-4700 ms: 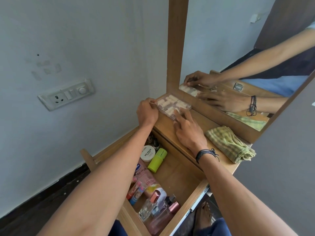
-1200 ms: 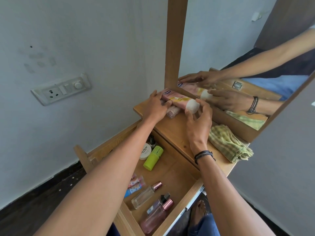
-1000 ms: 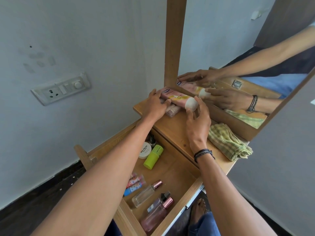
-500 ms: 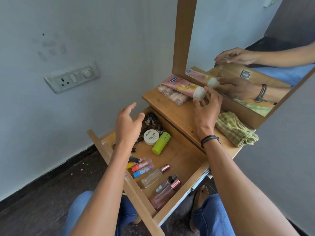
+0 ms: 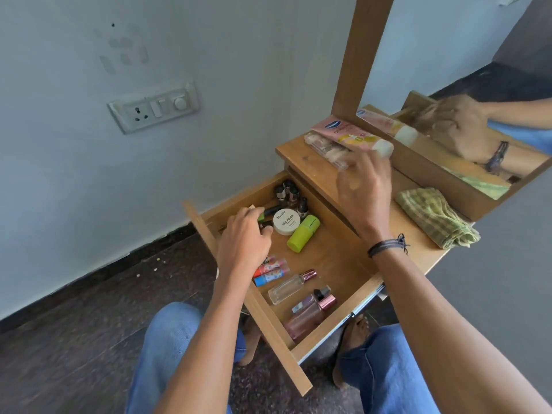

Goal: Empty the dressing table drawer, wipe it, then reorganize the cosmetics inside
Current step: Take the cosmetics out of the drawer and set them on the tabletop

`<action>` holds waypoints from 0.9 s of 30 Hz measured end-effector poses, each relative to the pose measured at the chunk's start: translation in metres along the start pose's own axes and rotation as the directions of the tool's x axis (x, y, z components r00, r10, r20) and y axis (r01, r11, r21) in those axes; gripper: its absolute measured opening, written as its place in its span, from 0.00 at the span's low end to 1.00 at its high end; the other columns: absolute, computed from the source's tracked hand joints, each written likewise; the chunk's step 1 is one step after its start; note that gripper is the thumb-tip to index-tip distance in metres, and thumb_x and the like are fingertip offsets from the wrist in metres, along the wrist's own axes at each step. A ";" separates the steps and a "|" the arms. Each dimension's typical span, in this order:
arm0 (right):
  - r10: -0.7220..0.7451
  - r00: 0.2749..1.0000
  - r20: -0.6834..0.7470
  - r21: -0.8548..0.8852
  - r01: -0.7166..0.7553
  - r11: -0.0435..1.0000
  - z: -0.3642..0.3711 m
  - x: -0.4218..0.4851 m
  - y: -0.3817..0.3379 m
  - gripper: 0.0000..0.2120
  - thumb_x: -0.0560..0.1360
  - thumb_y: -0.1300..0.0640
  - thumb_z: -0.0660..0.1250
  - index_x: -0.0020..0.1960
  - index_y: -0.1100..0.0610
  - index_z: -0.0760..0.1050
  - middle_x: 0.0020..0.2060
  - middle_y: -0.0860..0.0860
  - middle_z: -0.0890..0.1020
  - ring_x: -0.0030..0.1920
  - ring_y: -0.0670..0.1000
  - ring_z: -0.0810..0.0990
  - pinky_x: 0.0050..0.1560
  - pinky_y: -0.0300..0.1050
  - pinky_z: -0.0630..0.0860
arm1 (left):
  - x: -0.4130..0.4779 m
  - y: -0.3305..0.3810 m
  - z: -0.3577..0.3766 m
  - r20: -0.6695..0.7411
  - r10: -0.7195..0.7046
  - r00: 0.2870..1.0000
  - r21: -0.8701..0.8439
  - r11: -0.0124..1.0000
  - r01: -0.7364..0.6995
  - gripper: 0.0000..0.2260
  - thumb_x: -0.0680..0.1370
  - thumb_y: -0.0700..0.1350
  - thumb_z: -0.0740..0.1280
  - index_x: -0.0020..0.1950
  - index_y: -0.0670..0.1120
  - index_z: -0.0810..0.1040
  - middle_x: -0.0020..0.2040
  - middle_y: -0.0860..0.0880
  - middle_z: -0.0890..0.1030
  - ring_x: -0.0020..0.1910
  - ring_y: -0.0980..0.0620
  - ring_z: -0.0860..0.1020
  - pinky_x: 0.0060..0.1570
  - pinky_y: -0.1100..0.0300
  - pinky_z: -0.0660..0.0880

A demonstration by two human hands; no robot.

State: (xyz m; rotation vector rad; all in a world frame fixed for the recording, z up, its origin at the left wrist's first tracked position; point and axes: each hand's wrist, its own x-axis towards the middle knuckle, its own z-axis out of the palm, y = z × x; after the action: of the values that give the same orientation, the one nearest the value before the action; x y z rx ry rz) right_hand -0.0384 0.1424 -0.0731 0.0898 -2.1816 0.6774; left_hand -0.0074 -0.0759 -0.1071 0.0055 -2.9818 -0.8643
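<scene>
Curled the left hand [image 5: 245, 237] round a dark stick [image 5: 265, 215] with a green band at the back left of the open drawer [image 5: 268, 333], just beside the white jar [image 5: 286, 221]. Hung the right hand [image 5: 363, 189] over the front edge of the tabletop [image 5: 301, 156], fingers loosely spread, holding nothing (blurred, so no finer reading). Judged the emptying partly done: pink tube [image 5: 349, 135] and clear case [image 5: 325, 150] up on the tabletop by the mirror [image 5: 448, 85], checked cloth [image 5: 436, 218] at the right end, wiping not yet begun. Yet to come out: the jar, a lime-green container [image 5: 303, 233] touching it, small nail polish bottles [image 5: 288, 192] upright in the back corner, lip balm sticks [image 5: 270, 271] near the left wall, a clear spray bottle [image 5: 288, 287] and a pink perfume bottle [image 5: 309, 316] lying toward the front. Called for a straight lift of the stick, clear of the upright bottles behind, which looked easy to topple. Would have paid to use the free hand for the jar and green container, then to park everything near the tube, well apart from the cloth, glass bottles flat and away from the edge.
</scene>
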 end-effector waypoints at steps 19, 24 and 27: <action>0.219 0.578 0.786 -0.368 0.153 0.917 0.074 -0.045 -0.040 0.17 0.79 0.54 0.67 0.66 0.56 0.73 0.60 0.57 0.79 0.66 0.60 0.68 0.58 0.55 0.72 | 0.004 -0.004 0.003 0.020 -0.044 0.999 0.008 0.999 0.044 0.21 0.81 0.50 0.67 0.74 0.53 0.71 0.69 0.54 0.76 0.66 0.51 0.74 0.51 0.53 0.75; 0.258 0.593 0.763 -0.371 0.074 0.926 0.077 -0.052 -0.046 0.14 0.78 0.59 0.64 0.63 0.57 0.73 0.61 0.59 0.77 0.66 0.62 0.67 0.61 0.58 0.72 | 0.004 -0.005 0.005 0.024 -0.047 0.999 -0.009 0.999 0.047 0.21 0.81 0.51 0.67 0.75 0.53 0.71 0.70 0.55 0.75 0.68 0.51 0.73 0.52 0.52 0.75; 0.260 0.609 0.749 -0.336 0.010 0.942 0.074 -0.054 -0.047 0.14 0.77 0.55 0.68 0.61 0.57 0.75 0.60 0.59 0.77 0.64 0.61 0.67 0.58 0.56 0.73 | 0.003 -0.005 0.003 0.024 -0.054 0.998 -0.013 0.998 0.055 0.20 0.82 0.50 0.66 0.74 0.54 0.71 0.70 0.55 0.75 0.68 0.51 0.72 0.54 0.51 0.76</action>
State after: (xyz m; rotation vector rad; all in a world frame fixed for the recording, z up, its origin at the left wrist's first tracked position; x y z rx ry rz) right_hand -0.0416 0.0570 -0.1305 0.0750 -3.1709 0.3750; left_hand -0.0110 -0.0784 -0.1121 0.0771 -3.0112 -0.8972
